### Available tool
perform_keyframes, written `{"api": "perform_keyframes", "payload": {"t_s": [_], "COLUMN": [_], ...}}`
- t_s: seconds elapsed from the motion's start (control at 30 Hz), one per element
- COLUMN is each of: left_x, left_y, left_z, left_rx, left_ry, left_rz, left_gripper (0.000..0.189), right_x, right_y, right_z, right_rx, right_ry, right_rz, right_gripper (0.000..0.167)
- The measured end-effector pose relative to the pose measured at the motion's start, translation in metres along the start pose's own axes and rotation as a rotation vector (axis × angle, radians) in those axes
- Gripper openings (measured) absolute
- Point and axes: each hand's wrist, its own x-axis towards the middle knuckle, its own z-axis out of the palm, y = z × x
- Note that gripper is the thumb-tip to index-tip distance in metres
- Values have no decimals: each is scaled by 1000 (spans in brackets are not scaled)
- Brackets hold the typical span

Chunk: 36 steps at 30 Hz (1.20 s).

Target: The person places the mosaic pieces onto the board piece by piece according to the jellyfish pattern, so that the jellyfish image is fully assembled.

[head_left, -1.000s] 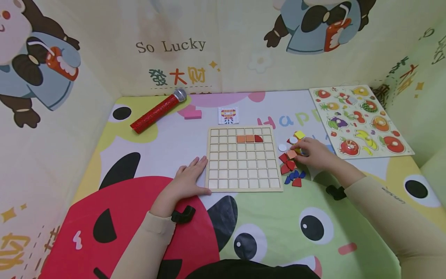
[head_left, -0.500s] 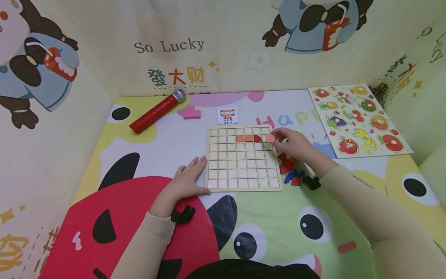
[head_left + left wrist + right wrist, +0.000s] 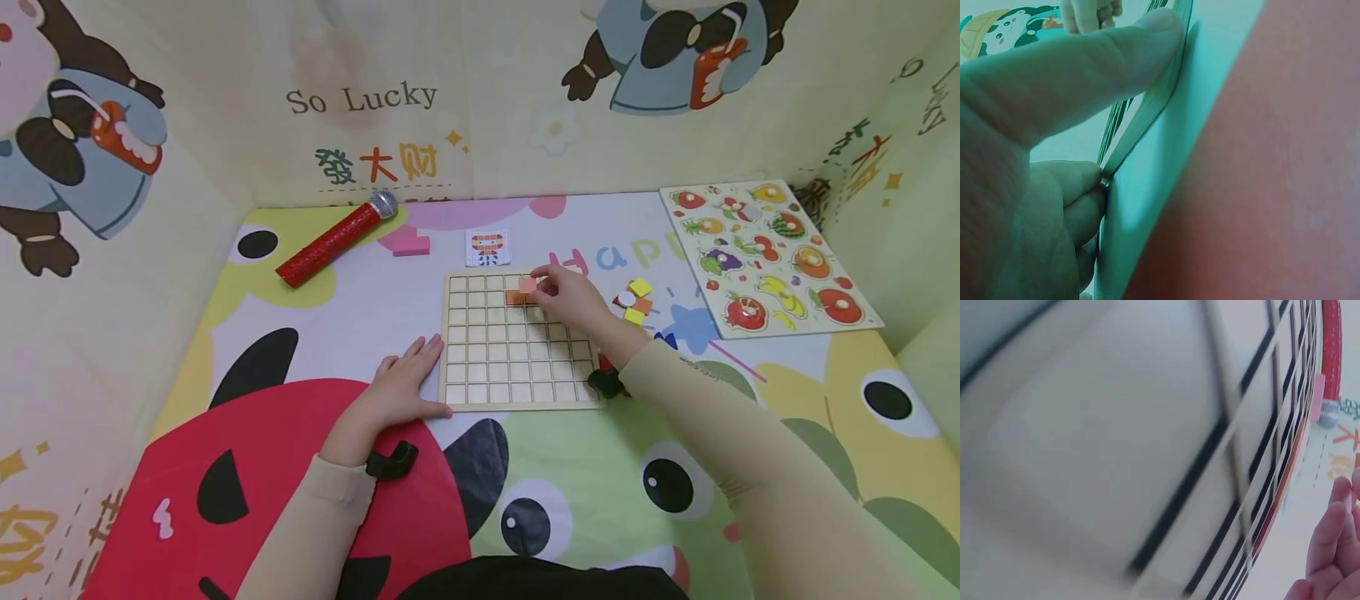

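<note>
The wooden grid board (image 3: 480,354) lies in the middle of the table. Along its left edge rests my left hand (image 3: 401,387), fingers spread. In the left wrist view the thumb (image 3: 1160,22) lies at the board's corner and the fingertips touch its side. My right hand (image 3: 573,300) reaches over the upper part of the board and pinches a salmon-orange square tile (image 3: 528,285) between thumb and fingers. Below that tile an orange tile (image 3: 513,297) sits in the second row. The hand hides the cells to the right of it.
Right of the board lie loose yellow (image 3: 640,287), white, orange, red and blue pieces, partly under the right forearm. A small pattern card (image 3: 487,247), a pink block (image 3: 411,245) and a red microphone (image 3: 333,242) lie behind. A fruit puzzle board (image 3: 768,258) lies back right.
My right hand has picked the salmon-orange tile from the loose pieces and carried it left, past the board's right edge, to above the second row. The left hand stays put.
</note>
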Motion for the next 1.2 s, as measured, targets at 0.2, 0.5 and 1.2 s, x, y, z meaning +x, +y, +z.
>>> {"api": "perform_keyframes", "payload": {"t_s": [0.2,0.5,1.2], "left_x": [-1,0,1], "left_y": [-1,0,-1], "left_z": [-1,-1,0], "left_rx": [-9,-9,1], "left_ry": [0,-15,-6], "left_rz": [-12,-14,-2], "left_gripper": [107,106,106], "right_x": [10,19,27], "right_y": [-17,-26,-26], "right_z": [14,24,32], "right_rx": [-64,-173,-402], "right_ry": [-24,-29,-31], "right_rz": [-14,-60,-79], "right_gripper": [37,33,30]}}
